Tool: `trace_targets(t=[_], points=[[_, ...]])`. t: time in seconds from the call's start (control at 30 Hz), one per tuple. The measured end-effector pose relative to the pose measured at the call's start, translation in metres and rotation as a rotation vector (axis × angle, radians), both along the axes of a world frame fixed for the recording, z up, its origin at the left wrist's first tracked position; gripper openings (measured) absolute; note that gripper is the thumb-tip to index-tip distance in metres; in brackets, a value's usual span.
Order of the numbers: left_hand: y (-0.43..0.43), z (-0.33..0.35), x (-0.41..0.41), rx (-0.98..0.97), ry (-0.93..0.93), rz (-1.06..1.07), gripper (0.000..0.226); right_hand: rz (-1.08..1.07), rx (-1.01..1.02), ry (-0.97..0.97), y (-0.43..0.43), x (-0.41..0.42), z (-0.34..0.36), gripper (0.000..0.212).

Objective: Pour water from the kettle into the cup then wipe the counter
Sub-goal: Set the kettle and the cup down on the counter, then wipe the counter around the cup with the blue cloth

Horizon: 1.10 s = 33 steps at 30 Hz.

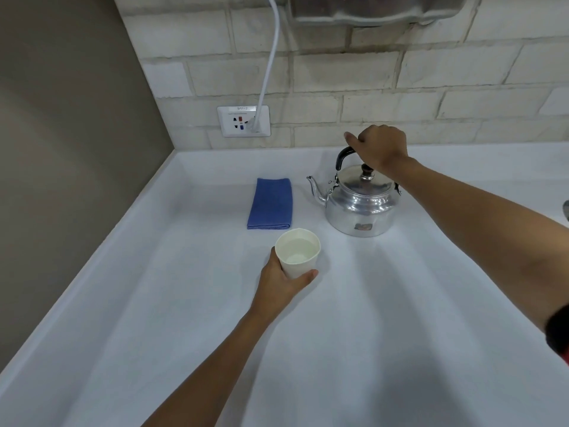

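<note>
A silver metal kettle (pixel 358 204) stands upright on the white counter (pixel 369 303), its spout pointing left. My right hand (pixel 381 149) is closed over the kettle's black handle from above. A white paper cup (pixel 297 257) with water in it stands in front of the kettle, to its left. My left hand (pixel 280 283) is wrapped around the cup's near side. A folded blue cloth (pixel 271 204) lies flat on the counter behind the cup, left of the kettle.
A tiled wall rises behind the counter, with a white socket plate (pixel 243 121) and a white cable (pixel 271 60) plugged into it. A grey side wall bounds the counter on the left. A metal object shows at the right edge (pixel 566 211).
</note>
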State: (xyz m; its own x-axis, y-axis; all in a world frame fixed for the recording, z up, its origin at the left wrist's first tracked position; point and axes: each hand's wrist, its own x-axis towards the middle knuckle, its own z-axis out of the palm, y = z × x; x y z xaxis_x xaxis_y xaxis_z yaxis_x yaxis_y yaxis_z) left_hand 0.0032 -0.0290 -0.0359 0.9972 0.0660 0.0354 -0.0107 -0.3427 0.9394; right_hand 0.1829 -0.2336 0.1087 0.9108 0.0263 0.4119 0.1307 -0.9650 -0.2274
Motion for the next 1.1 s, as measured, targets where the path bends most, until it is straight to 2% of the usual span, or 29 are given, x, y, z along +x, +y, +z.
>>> trace_targets(t=[0.1,0.17,0.23,0.33,0.4,0.47,0.63,0.87,1.03,1.1], points=[[0.001,0.003,0.001,-0.013,0.039,-0.019,0.080,0.041,0.007,-0.152,0.008,-0.019,-0.002,0.044],[0.007,0.005,0.001,-0.057,0.088,-0.066,0.078,0.132,0.128,-0.274,0.018,-0.045,-0.007,0.034],[0.023,0.006,-0.002,-0.085,0.123,-0.164,0.074,0.257,0.256,-0.314,0.026,-0.077,-0.018,0.028],[0.059,0.005,-0.013,-0.056,0.152,-0.212,0.075,0.358,0.365,-0.062,0.027,-0.122,-0.059,0.025],[0.084,0.006,-0.016,-0.050,0.154,-0.130,0.070,0.314,0.317,0.155,0.023,-0.142,-0.094,0.029],[0.103,0.008,-0.011,-0.013,0.134,-0.050,0.061,0.252,0.222,0.290,0.019,-0.157,-0.126,0.038],[0.114,0.015,0.031,0.217,0.062,0.011,0.045,0.180,0.007,0.327,0.023,-0.172,-0.167,0.054],[0.072,0.020,0.119,0.462,-0.064,-0.113,0.046,0.164,-0.026,0.310,0.023,-0.170,-0.172,0.057],[0.048,0.012,0.173,0.794,-0.072,-0.167,0.050,0.161,-0.010,0.307,0.024,-0.170,-0.173,0.057],[0.045,0.004,0.190,0.872,-0.043,-0.172,0.051,0.160,-0.017,0.316,0.024,-0.170,-0.173,0.058]])
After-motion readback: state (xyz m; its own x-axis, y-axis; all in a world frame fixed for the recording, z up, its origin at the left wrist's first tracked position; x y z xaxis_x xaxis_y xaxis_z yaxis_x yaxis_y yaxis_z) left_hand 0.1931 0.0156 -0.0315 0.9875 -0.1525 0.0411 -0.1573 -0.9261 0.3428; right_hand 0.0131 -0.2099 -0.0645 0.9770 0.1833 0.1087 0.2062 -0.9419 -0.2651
